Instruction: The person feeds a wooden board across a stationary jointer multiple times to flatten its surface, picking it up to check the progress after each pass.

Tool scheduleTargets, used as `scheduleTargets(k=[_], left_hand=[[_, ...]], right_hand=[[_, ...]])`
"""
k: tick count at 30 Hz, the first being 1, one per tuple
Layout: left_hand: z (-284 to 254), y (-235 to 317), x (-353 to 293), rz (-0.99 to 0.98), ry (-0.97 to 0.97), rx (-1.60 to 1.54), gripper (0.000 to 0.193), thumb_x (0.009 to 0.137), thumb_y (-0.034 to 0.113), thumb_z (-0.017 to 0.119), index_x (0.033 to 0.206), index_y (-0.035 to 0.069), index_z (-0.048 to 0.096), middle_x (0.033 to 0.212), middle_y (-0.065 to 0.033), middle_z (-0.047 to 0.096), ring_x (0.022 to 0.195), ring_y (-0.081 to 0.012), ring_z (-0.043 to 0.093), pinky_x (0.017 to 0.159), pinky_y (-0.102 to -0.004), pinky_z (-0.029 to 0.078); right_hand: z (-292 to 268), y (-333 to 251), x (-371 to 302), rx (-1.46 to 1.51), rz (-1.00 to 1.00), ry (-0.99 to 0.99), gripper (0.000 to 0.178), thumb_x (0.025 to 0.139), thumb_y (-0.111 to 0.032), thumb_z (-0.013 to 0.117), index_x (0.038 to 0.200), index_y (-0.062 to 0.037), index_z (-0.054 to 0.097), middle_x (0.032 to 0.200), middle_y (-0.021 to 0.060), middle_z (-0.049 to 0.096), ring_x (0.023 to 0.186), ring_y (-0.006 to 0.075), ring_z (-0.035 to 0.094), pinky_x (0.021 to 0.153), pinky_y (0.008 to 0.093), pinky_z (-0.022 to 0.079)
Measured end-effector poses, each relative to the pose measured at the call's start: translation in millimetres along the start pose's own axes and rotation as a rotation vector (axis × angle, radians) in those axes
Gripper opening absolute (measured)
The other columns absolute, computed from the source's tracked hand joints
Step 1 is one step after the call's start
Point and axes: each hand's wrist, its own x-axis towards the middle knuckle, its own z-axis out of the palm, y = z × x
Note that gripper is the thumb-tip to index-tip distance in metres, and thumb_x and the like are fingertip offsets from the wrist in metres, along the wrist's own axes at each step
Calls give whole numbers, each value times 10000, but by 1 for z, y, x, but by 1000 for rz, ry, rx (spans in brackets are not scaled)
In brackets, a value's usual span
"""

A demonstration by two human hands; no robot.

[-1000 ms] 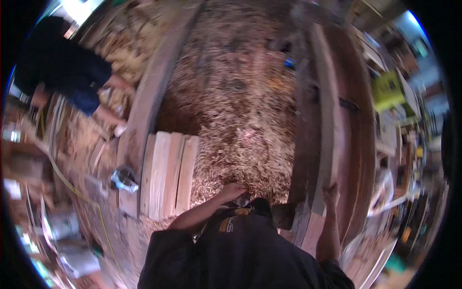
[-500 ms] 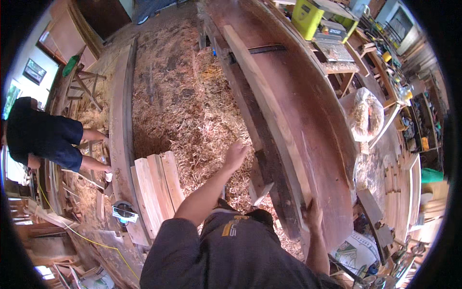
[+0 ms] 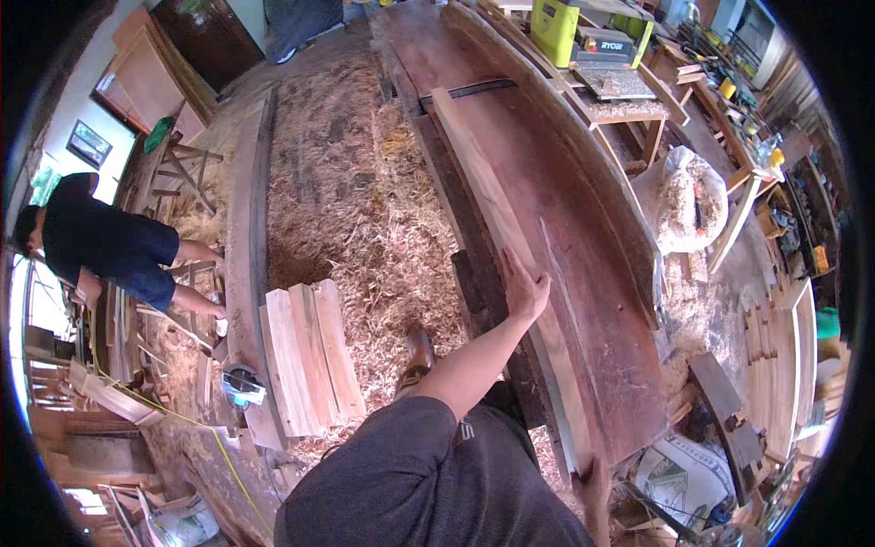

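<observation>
A long, pale wooden board (image 3: pixel 497 196) lies lengthwise along the left side of a wide, reddish-brown slab (image 3: pixel 606 365). My left hand (image 3: pixel 527 290) reaches across and grips the board around its middle, fingers at its left edge and thumb at its right. At the near end my right hand (image 3: pixel 594 485) holds the same board; part of this hand is hard to make out. Dark timber (image 3: pixel 478 287) runs beneath the board's left side.
Shavings cover the floor (image 3: pixel 374 237) left of the slab. Short planks (image 3: pixel 310 356) lean near a long beam (image 3: pixel 244 219), where a circular saw (image 3: pixel 242 387) sits. Another person (image 3: pixel 118 232) bends at far left. A green planer (image 3: pixel 597 46) and a bag of shavings (image 3: pixel 688 201) stand right.
My left hand has moved from the air over the shavings onto the board. The board's near end and my right hand have come closer to me. The view has shifted slightly.
</observation>
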Motion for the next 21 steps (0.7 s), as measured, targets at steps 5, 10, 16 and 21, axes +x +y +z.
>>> scheduleTargets(k=[5,10,16,21], left_hand=[[-1,2,0,-27,22,-17,991,866,192,663,1585,-93,43,1619,-370,150,1522,-467,203,1263,-452,222],[1,5,14,-73,-2,-27,1000,866,188,666,1589,-87,32,1627,-359,149,1527,-456,199,1267,-439,210],[2,-5,50,-26,28,-6,1047,857,196,704,1592,-77,11,1631,-353,148,1536,-451,167,1274,-454,174],[-5,-21,114,-55,44,6,1078,850,238,737,1588,-81,19,1626,-351,173,1500,-460,267,1241,-452,269]], right_hand=[[1,32,-23,-13,-201,50,689,819,-296,736,1405,-21,500,718,149,634,586,336,640,521,425,494],[6,33,-9,58,-152,-18,770,842,-337,714,1473,23,458,740,161,655,576,354,644,528,438,508],[9,32,13,118,-208,-67,782,827,-157,726,1498,95,412,763,85,635,622,154,550,584,313,481],[15,-43,71,297,-330,54,640,871,-73,678,1447,121,476,886,146,684,768,177,629,730,314,524]])
